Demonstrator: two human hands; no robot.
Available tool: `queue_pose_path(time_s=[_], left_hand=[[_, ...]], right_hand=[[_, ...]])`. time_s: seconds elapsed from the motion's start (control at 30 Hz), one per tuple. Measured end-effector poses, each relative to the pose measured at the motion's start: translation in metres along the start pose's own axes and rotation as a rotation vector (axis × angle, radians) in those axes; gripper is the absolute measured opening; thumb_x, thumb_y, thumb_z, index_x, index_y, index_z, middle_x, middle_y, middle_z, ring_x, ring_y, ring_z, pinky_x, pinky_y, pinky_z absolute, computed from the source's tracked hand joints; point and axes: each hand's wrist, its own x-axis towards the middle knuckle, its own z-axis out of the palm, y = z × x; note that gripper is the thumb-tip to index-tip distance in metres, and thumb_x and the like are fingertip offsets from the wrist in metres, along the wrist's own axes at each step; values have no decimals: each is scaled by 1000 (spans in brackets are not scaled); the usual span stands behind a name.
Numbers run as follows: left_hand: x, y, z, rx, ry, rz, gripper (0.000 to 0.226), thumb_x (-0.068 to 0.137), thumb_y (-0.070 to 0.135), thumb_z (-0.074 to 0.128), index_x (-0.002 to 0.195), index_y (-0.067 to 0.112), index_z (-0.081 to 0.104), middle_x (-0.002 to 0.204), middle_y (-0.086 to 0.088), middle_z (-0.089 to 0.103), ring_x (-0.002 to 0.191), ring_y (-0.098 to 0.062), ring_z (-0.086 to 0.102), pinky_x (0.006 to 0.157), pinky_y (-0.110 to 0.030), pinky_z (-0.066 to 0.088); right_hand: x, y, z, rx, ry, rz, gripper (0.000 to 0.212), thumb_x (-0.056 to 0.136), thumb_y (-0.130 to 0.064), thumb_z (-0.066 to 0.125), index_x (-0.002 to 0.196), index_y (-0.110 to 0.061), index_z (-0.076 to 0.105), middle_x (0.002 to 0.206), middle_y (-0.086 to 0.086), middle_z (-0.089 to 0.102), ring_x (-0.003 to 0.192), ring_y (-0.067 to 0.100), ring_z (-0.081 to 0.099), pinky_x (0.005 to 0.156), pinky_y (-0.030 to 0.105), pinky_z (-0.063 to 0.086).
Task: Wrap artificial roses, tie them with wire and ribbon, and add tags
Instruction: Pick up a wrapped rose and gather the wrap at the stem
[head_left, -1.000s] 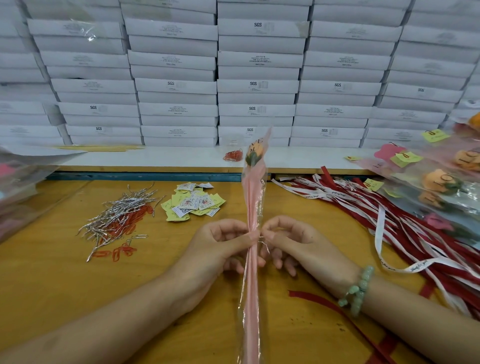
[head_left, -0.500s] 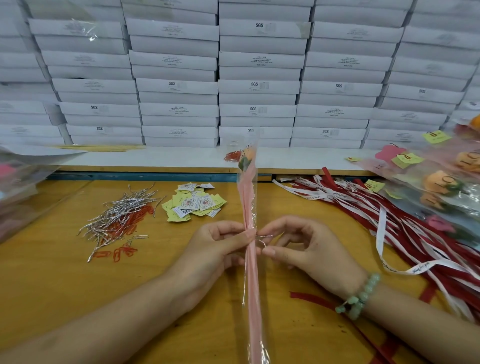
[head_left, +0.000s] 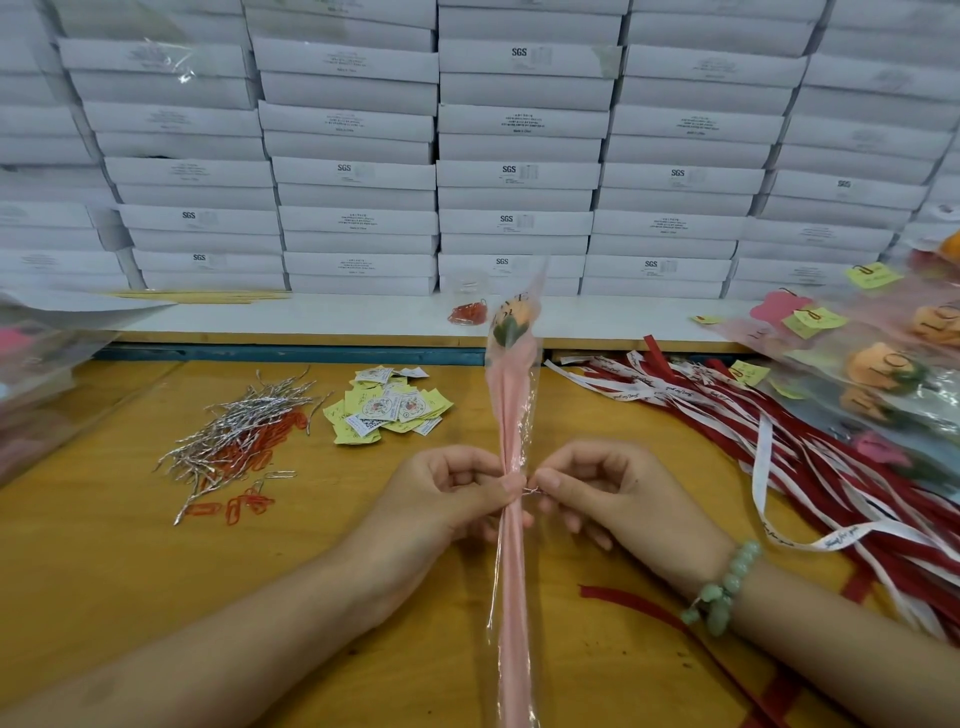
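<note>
An artificial rose (head_left: 511, 325) with an orange bud sits in a long pink and clear wrap (head_left: 511, 571) that runs upright through the middle of the view. My left hand (head_left: 447, 499) pinches the wrap at its gathered neck. My right hand (head_left: 608, 493) pinches the twisted ends of a thin silver wire tie (head_left: 531, 491) that circles that neck. Both hands hover just above the yellow table (head_left: 104, 561).
Silver wire ties (head_left: 244, 421) with red paper clips (head_left: 244, 506) lie at the left, paper tags (head_left: 387, 408) behind my left hand. Red and white ribbons (head_left: 810, 467) spread at the right, beside wrapped roses (head_left: 883, 364). White boxes (head_left: 519, 171) are stacked along the back.
The rose has tilted from side to side and the bud now leans slightly right. My right hand's fingers have closed again on the wire ends beside the wrap.
</note>
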Motion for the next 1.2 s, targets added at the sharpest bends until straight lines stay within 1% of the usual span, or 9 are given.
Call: queue_pose_path(time_s=[0.2,0.3,0.4,0.53,0.67,0.83,0.93,1.07,1.2], left_hand=[[-1,-2,1,48,-5,32,42,63,31,84,94,5,72,78,-13,73,72,-21,71,52,-18,51],[-2,-1,1,58,-18,40,39,63,35,85,92,10,75,81,-13,73,74,-23,71,53,-18,52],[-2,-1,1,41,-14,42,29,65,32,82,88,15,76,81,-11,73,73,-21,71,54,-19,53],[-1,-2,1,29,18,53,28,67,28,80,89,10,75,81,-13,72,71,-21,69,55,-20,53],[-2,-2,1,29,8,53,33,69,27,80,95,6,73,82,-14,72,70,-20,69,54,-20,52],[-1,-3,1,74,38,51,35,65,30,82,92,9,75,83,-11,72,74,-33,62,46,-19,48],[0,-3,0,103,51,56,31,64,29,83,88,12,76,83,-6,71,66,-25,63,43,-18,47],[-1,-4,0,118,53,73,29,64,30,82,88,13,76,80,-7,71,58,-14,63,45,-18,47],[0,-5,0,117,63,87,33,61,35,84,87,15,76,80,-12,72,63,-21,63,47,-19,47]], right_hand=[[3,1,0,45,2,90,32,71,-34,69,91,-11,59,63,2,66,44,5,49,35,15,32],[2,1,2,30,14,71,30,71,-34,69,88,-10,65,63,2,67,44,4,49,35,14,33],[1,2,1,5,17,64,24,78,-30,68,88,-9,70,68,2,69,47,3,51,36,15,34],[0,0,1,-24,-69,63,21,83,-31,65,90,-12,72,74,1,70,52,3,53,41,13,37],[1,1,1,-52,-112,75,12,89,-18,64,91,-10,72,74,0,68,53,1,53,44,10,37],[1,0,1,-68,-136,90,14,92,-18,60,89,-11,71,69,-6,66,52,0,50,44,10,36],[1,-1,2,-63,-161,90,15,94,-15,58,86,-13,70,66,-7,64,51,-1,50,45,9,37],[0,-3,3,-87,-156,80,18,95,-15,55,89,-8,70,66,-8,64,56,0,50,54,10,40],[-6,-8,10,-186,-158,23,23,98,-16,52,85,-12,71,70,-6,65,58,-1,51,58,16,42]])
